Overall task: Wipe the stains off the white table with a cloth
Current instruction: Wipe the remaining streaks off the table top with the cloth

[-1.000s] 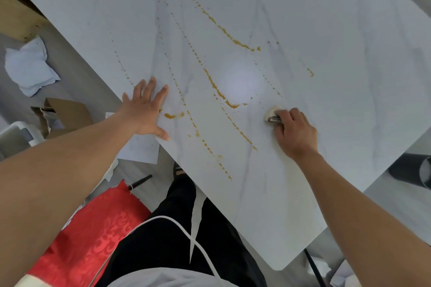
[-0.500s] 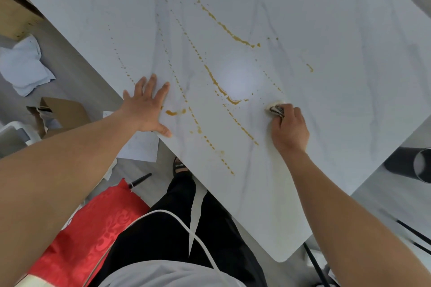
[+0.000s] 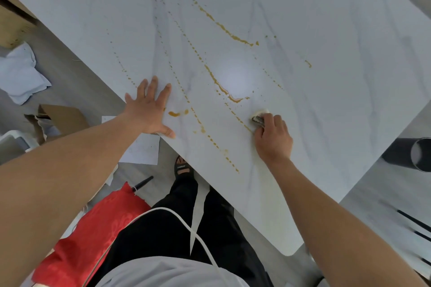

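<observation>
We are leaning over the white table (image 3: 326, 30), its top showing faint grey veins and a bright patch of glare near the middle. Our left hand (image 3: 149, 109) is lying flat on the near edge of the table, fingers straight and spread, holding nothing. Our right hand (image 3: 272, 140) is curling round a small cream cloth (image 3: 259, 114) and pressing it onto the tabletop. Only the front of the wad is poking out past the knuckles, with a dark striped edge showing; the rest is hiding under the fingers.

The stains (image 3: 224, 28) are running across the table as orange-brown streaks and dotted lines, fanning out from the far side toward us. One dotted line is reaching our right hand just below the cloth. A thicker streak (image 3: 233, 98) is lying a little beyond the cloth, beside the glare, and a small puddle (image 3: 178, 113) is sitting between the hands, close to the left one.

Below the table edge, our black trousers (image 3: 186, 228) and a sandal (image 3: 183, 168) are showing, with a white cable (image 3: 186, 223) crossing the trousers. On the floor to the left, a red fabric (image 3: 93, 228), a black pen (image 3: 142, 184), a sheet of paper (image 3: 142, 149), torn cardboard (image 3: 63, 119) and a crumpled white rag (image 3: 21, 74) are lying about. A dark cylinder (image 3: 410, 154) is standing to the right of the table.
</observation>
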Demonstrator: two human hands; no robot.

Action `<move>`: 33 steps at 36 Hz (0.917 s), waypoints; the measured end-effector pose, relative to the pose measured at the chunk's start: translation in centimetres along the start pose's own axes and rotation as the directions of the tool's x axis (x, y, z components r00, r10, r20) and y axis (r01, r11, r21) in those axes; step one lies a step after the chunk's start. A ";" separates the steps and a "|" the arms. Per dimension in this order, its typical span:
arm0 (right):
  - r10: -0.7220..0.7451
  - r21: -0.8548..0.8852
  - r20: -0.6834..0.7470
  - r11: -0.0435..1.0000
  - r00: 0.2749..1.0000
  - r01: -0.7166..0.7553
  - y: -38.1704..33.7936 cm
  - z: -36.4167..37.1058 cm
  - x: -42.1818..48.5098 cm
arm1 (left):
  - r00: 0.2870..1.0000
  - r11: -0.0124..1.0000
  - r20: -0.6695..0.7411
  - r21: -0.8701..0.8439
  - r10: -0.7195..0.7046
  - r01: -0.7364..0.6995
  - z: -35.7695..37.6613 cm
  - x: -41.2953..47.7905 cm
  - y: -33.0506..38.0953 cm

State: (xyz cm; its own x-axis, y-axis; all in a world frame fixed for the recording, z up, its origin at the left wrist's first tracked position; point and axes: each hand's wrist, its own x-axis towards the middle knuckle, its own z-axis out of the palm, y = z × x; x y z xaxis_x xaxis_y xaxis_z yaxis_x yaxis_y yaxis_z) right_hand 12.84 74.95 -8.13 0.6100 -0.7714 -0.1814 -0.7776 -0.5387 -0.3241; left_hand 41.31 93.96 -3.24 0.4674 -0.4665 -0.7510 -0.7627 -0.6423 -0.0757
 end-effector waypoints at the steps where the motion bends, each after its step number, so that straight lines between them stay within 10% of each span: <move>1: -0.066 -0.026 0.026 0.997 0.997 0.067 -0.2 0.2 -0.8 | 1.000 1.000 0.002 0.001 -0.003 0.003 0.1 0.0 0.0; 7: -0.334 -0.061 0.165 0.936 0.928 0.347 -0.2 0.2 -2.3 | 1.000 1.000 0.000 0.003 -0.002 0.002 0.0 0.0 0.1; 14: 0.029 0.012 0.020 1.000 0.999 -0.029 -1.2 1.1 -3.0 | 1.000 1.000 0.007 0.010 0.007 -0.007 0.1 0.0 -0.1; 21: -0.359 -0.050 0.169 0.927 0.918 0.372 -1.7 1.9 -5.2 | 1.000 1.000 0.020 0.024 0.012 -0.012 0.2 0.1 -0.2; 28: 0.046 0.048 0.012 0.998 0.999 -0.046 -2.6 1.9 -4.9 | 1.000 1.000 0.010 0.018 0.019 -0.020 0.3 0.1 -0.4; 33: -0.266 -0.034 0.122 0.962 0.956 0.271 -3.6 2.8 -8.4 | 1.000 1.000 0.014 0.015 0.022 -0.023 0.3 0.1 -0.3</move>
State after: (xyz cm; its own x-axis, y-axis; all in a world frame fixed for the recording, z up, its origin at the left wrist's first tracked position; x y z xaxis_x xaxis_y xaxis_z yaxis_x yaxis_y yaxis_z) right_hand 10.92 84.28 -8.08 0.8084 -0.5532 -0.2011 -0.5876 -0.7389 -0.3297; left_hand 41.47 94.31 -3.54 0.4440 -0.4723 -0.7614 -0.7796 -0.6225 -0.0685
